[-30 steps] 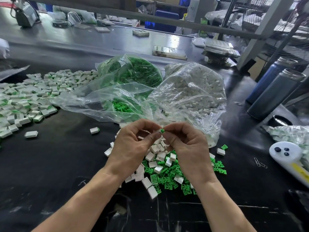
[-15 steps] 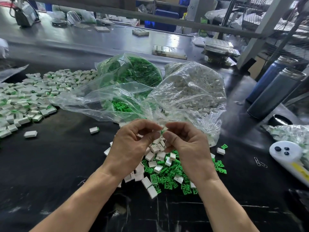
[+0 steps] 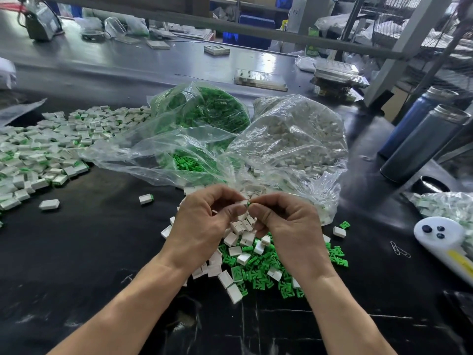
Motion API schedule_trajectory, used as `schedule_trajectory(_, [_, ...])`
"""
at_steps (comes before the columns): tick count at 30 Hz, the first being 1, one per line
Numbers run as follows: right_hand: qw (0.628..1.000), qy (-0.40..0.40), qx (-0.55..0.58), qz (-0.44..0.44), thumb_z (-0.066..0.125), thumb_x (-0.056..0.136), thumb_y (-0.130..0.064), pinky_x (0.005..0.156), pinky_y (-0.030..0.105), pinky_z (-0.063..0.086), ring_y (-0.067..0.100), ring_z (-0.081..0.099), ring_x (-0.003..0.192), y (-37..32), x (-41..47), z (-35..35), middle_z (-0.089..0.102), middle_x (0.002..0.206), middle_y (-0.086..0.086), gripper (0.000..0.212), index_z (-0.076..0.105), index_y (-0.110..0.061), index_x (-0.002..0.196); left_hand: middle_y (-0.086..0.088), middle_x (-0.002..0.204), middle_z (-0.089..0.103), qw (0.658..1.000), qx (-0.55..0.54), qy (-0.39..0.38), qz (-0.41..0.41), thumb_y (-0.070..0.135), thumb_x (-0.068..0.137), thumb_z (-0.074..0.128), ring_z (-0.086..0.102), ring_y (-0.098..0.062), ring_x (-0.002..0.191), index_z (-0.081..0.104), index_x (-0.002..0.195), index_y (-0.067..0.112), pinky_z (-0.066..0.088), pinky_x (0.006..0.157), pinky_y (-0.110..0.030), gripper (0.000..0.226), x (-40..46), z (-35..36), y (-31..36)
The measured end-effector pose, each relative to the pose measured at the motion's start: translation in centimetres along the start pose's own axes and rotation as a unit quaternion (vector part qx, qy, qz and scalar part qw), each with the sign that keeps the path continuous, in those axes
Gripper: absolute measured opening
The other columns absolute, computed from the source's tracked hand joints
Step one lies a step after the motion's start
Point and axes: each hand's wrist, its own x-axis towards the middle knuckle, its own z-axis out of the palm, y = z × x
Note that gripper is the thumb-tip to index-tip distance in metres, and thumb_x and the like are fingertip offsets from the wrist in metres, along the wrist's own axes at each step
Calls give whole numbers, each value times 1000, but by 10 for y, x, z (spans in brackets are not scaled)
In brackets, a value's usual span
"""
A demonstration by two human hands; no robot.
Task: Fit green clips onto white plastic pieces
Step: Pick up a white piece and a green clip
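Note:
My left hand (image 3: 204, 221) and my right hand (image 3: 289, 226) meet fingertip to fingertip above a mixed heap of loose green clips (image 3: 258, 270) and white plastic pieces (image 3: 235, 251). The left fingers pinch a small white piece (image 3: 242, 203). The right thumb and forefinger pinch a green clip (image 3: 249, 202) against its end; only a sliver of green shows. Behind the hands lie a clear bag of green clips (image 3: 204, 116) and a clear bag of white pieces (image 3: 299, 139).
A large spread of white pieces with green clips in them (image 3: 48, 149) covers the black table at left; two strays (image 3: 146, 198) lie nearer. Two dark flasks (image 3: 422, 139), a black cap, a white device (image 3: 445, 242) and another bag stand at right.
Both hands stayed together over the heap. The green clip, seen above the fingertips earlier, now sits lower between them, pressed against the white piece.

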Motion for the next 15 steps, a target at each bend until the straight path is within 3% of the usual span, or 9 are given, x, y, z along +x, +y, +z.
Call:
schedule_trajectory(8, [999, -1, -53, -6, 79, 90, -10, 64, 38, 64, 21, 70, 68, 0, -2, -1, 76, 78, 1, 22, 79, -32, 88, 20, 87, 72, 995, 90, 17, 40, 9, 88, 80, 70, 1, 80, 72, 90, 37, 51, 69, -8, 28, -2, -1, 0])
schedule_trajectory(15, [997, -4, -75, -12, 80, 88, -9, 60, 26, 59, 14, 69, 63, -2, -3, 0, 75, 73, -3, 23, 79, -32, 87, 16, 85, 72, 993, 110, -1, 46, 8, 88, 79, 72, -5, 83, 74, 91, 30, 55, 72, -17, 23, -1, -3, -1])
